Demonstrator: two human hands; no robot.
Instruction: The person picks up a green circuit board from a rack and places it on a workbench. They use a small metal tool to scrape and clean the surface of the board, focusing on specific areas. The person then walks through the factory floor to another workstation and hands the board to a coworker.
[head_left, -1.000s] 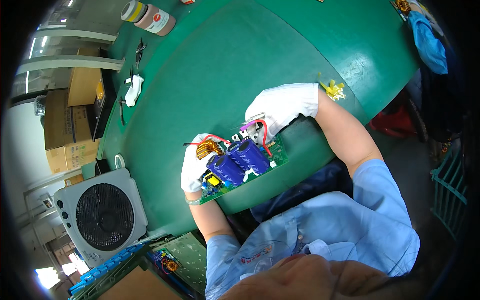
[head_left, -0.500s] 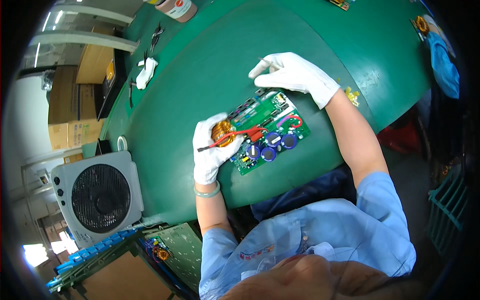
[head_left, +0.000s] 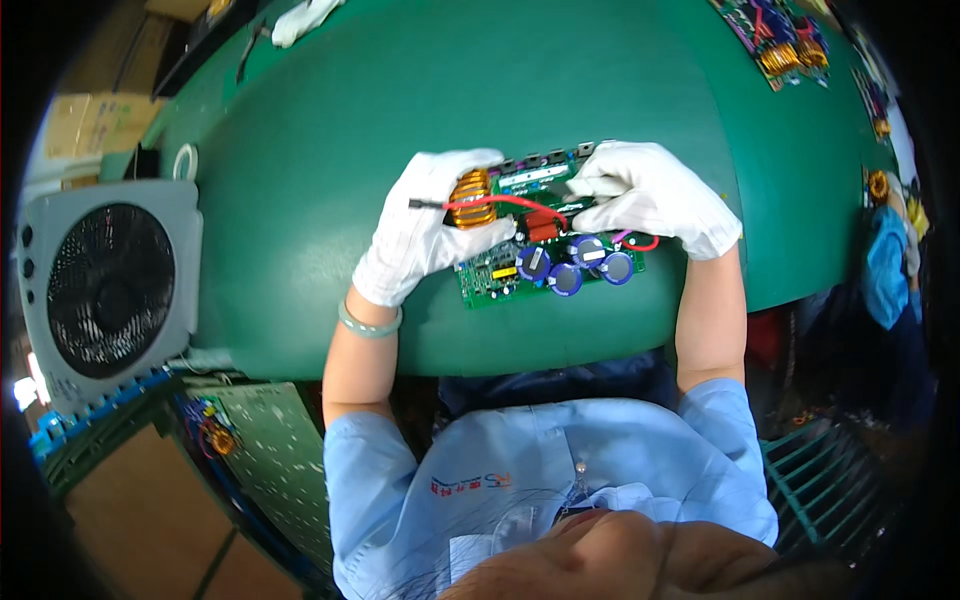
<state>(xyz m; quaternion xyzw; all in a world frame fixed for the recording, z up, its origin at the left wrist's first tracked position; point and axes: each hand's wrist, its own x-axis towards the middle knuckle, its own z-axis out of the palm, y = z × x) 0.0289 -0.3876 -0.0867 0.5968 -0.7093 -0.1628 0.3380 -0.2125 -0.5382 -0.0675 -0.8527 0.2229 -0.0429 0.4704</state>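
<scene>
A green circuit board (head_left: pixel 500 275) with blue capacitors, a copper coil (head_left: pixel 470 198) and red wires lies near the front edge of the green table (head_left: pixel 300 200). My left hand (head_left: pixel 420 235), in a white glove, grips the board's left end by the coil. My right hand (head_left: pixel 655 195), also gloved, rests on the board's right part with its fingers pressing near the middle. A red wire (head_left: pixel 500 203) runs across the board between both hands.
A grey box fan (head_left: pixel 105 290) stands at the left of the table. More circuit boards (head_left: pixel 780 40) lie at the far right, a white glove (head_left: pixel 300 20) at the far edge. A blue cloth (head_left: pixel 885 270) hangs at the right; a green crate (head_left: pixel 825 485) is below.
The board has turned flat on the table and come nearer the front edge. My right hand, lifted off beyond it half a second ago, has come down onto the board.
</scene>
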